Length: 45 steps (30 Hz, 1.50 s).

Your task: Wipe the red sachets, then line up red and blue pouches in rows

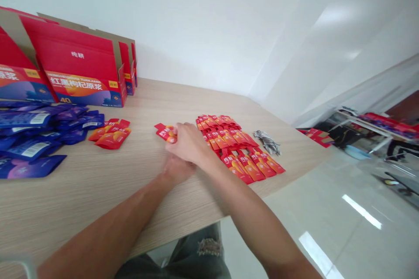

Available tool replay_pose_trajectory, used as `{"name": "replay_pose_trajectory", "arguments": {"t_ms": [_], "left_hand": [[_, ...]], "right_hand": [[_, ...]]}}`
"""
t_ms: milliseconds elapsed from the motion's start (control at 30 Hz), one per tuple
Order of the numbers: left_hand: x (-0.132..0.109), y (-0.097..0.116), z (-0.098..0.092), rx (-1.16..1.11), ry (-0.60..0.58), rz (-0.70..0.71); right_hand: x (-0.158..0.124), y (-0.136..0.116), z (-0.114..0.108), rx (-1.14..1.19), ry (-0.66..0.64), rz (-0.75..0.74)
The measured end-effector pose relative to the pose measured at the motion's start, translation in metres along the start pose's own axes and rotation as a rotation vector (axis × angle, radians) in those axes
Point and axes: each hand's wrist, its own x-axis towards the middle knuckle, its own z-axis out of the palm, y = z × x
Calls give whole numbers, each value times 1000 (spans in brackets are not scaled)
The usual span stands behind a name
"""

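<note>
The open red box (81,65) is showing white "纯耕" on its flap, and "红黑枸杞原浆" with a "40" along its front. The box at its left (19,83) is showing only "原浆". The red sachets (242,159) are carrying "纯耕". The white labels on the blue pouches (29,139) are coming out too small to read.

A packing workroom is showing here: printed red cartons (81,65) are standing at the table's (98,192) far left corner, blue pouches (29,135) and red sachets (235,148) are lying in batches across it, and another stocked table (376,124) is standing beyond the glossy floor (327,218).
</note>
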Motion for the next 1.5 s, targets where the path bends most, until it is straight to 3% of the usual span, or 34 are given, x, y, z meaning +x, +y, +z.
{"name": "replay_pose_trajectory", "arguments": {"t_ms": [133, 267, 333, 433, 733, 1100, 1233, 1300, 1400, 1500], "left_hand": [[-5, 16, -7, 65, -31, -13], [-5, 23, -10, 119, -69, -36], [-5, 24, -9, 134, -75, -41], [-5, 23, -8, 133, -74, -42], [-7, 20, -10, 91, -57, -24], [-7, 24, -11, 96, -83, -43], [-7, 26, -11, 107, -95, -47], [-7, 27, -11, 133, -102, -49], [-9, 30, -9, 173, -105, -30], [-12, 33, -7, 110, -94, -25]], "right_hand": [[-77, 83, -32, 89, 175, 248], [-146, 156, -38, -29, 278, 508], [-166, 177, -33, -51, 227, 563], [-179, 188, -22, -61, 148, 600], [-171, 179, -10, -75, 104, 624], [-168, 184, -9, -88, 53, 627], [-163, 180, -15, -132, 51, 560], [-150, 165, -20, -137, 128, 482], [-113, 120, -26, -29, 222, 302], [-60, 55, -19, 122, 103, 118]]}}
